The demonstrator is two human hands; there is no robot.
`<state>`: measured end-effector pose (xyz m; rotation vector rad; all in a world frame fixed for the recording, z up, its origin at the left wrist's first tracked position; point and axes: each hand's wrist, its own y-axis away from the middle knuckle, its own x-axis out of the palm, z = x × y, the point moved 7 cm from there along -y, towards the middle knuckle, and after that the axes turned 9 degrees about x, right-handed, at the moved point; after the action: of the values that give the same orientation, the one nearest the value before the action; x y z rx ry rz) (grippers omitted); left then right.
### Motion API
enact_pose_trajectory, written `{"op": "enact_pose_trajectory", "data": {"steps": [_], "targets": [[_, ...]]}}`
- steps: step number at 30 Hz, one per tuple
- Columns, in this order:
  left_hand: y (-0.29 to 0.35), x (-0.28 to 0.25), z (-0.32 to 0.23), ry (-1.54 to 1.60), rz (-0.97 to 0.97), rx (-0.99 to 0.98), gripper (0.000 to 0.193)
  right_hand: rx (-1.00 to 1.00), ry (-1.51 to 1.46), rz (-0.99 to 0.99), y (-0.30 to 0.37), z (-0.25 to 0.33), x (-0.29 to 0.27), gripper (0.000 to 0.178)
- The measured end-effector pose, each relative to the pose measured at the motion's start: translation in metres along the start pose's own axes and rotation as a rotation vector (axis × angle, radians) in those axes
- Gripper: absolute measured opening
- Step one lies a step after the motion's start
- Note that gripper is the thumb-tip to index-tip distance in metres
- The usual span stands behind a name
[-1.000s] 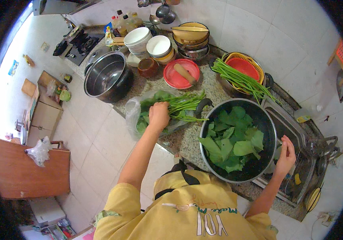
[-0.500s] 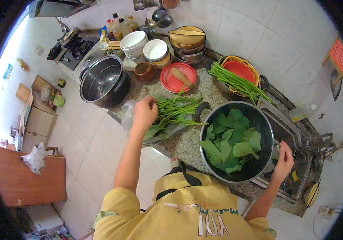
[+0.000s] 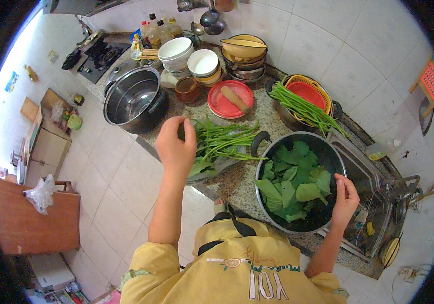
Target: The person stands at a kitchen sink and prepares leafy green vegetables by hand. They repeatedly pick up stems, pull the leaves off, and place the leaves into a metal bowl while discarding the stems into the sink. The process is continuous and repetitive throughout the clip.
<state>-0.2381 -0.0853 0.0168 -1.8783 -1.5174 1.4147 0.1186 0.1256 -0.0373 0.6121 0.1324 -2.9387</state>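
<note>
My left hand (image 3: 177,147) is raised over the left end of a heap of leafy green stems (image 3: 227,137), its fingers curled together. What they hold, if anything, is hidden behind the hand. The stems lie on a clear plastic bag (image 3: 222,165) on the counter. To their right is a large dark pot (image 3: 260,195) with loose green leaves (image 3: 293,182) inside. At the pot's right rim is my right hand (image 3: 346,197), fingers bent and pressed together; I cannot make out anything in them.
Bare green stems (image 3: 303,106) lie across a red and yellow basket in a pot at the back. A sink (image 3: 369,202) is at the right. An open dark pot (image 3: 133,99), stacked white bowls (image 3: 175,49) and a red plate with a wooden rod (image 3: 234,99) stand farther left.
My left hand has lifted slightly and shifted left, away from the stems. My right hand has moved left from over the sink's edge to the pot's rim.
</note>
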Motion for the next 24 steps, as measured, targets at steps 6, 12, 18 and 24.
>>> {"op": "enact_pose_trajectory", "data": {"steps": [6,12,18,24], "targets": [[0.01,0.033,0.003,-0.142,0.421,0.081,0.008,-0.037,0.063,0.02,0.003,0.005,0.004,0.016],[-0.003,0.003,-0.012,0.401,0.059,-0.285,0.012,0.063,-0.024,0.086,0.009,0.0,0.004,0.019],[0.086,0.085,-0.1,1.438,0.847,-0.974,0.022,0.026,-0.472,0.582,0.042,0.043,0.067,0.032],[0.127,0.098,-0.145,1.478,1.214,-0.837,0.028,0.179,-0.581,0.517,0.032,0.041,0.069,0.018]]}}
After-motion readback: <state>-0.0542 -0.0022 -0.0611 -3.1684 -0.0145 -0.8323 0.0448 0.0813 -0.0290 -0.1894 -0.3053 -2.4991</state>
